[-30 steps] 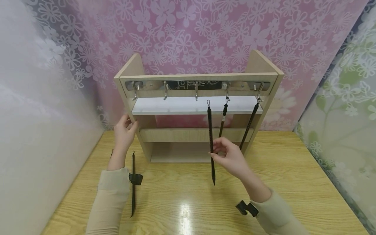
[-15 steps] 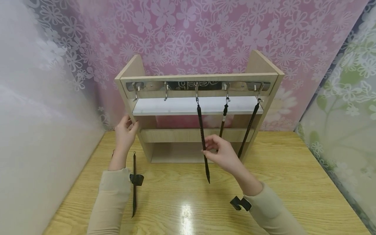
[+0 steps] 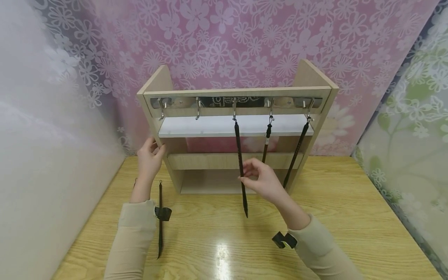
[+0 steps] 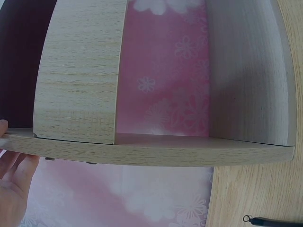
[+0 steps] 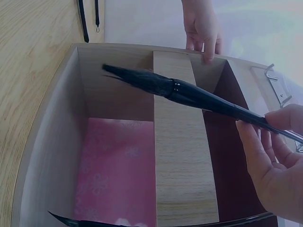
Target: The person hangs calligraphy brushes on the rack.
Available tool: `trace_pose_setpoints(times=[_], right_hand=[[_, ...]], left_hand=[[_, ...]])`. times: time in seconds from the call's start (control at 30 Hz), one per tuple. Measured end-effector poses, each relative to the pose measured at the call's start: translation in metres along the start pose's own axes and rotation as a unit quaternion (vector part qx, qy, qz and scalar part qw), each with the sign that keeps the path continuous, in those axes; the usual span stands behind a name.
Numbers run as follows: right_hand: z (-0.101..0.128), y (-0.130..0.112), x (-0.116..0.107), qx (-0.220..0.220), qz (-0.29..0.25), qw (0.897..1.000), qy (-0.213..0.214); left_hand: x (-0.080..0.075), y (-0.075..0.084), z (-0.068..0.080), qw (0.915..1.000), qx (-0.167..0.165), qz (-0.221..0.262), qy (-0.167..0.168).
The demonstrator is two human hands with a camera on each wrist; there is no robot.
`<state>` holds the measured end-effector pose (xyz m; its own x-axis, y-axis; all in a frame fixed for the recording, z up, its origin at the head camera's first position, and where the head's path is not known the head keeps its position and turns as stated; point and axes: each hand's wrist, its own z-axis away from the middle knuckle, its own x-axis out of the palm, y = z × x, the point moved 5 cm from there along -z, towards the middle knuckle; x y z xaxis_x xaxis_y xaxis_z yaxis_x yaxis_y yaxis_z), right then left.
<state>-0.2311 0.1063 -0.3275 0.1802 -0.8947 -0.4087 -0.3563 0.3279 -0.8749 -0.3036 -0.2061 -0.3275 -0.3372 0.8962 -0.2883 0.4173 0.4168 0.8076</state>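
My right hand (image 3: 262, 181) pinches the dark handle of a calligraphy brush (image 3: 240, 149) between thumb and fingers. The brush's top loop is at the middle hook (image 3: 234, 112) of the metal hook rail, and its tip points down. In the right wrist view its dark bristles (image 5: 137, 80) lie close to the camera. Two more brushes hang to the right: a brown-handled brush (image 3: 266, 142) and a black brush (image 3: 297, 151). My left hand (image 3: 148, 159) grips the left side panel of the wooden shelf (image 3: 224, 161), thumb on its front edge.
A dark brush (image 3: 160, 229) lies on the wooden table (image 3: 196, 241) beside my left forearm. Another brush is mostly hidden under that arm. The two left hooks (image 3: 197, 111) bear nothing. A flowered pink backdrop (image 3: 224, 42) stands behind the shelf.
My right hand has moved left with the brush, bringing its loop from beside the middle hook to that hook. In the last half second it shifted slightly further left. My left hand stays put.
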Motion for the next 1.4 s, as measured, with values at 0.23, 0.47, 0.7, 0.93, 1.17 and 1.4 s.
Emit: trace_pose_setpoints(times=[0.23, 0.47, 0.7, 0.93, 1.17, 1.4], right_hand=[[-0.002, 0.000, 0.000, -0.002, -0.006, 1.000, 0.000], [-0.003, -0.002, 0.001, -0.007, -0.012, 1.000, -0.001], [-0.006, -0.001, 0.002, -0.007, -0.024, 1.000, -0.002], [-0.009, 0.005, 0.004, -0.002, -0.027, 1.000, -0.004], [-0.013, 0.012, 0.006, 0.007, -0.026, 1.000, 0.002], [-0.017, 0.018, 0.006, 0.016, -0.003, 1.000, 0.024]], left_hand=[[0.000, 0.002, -0.001, 0.9999, -0.009, 0.006, -0.003], [0.001, 0.006, 0.000, 0.9998, -0.012, 0.016, -0.006], [0.000, 0.002, 0.000, 0.9999, -0.011, 0.006, -0.004], [0.000, 0.001, 0.000, 1.0000, -0.002, -0.008, -0.001], [-0.001, 0.023, 0.006, 0.9999, -0.007, -0.009, -0.005], [-0.001, 0.034, 0.010, 0.9996, -0.026, -0.008, -0.011]])
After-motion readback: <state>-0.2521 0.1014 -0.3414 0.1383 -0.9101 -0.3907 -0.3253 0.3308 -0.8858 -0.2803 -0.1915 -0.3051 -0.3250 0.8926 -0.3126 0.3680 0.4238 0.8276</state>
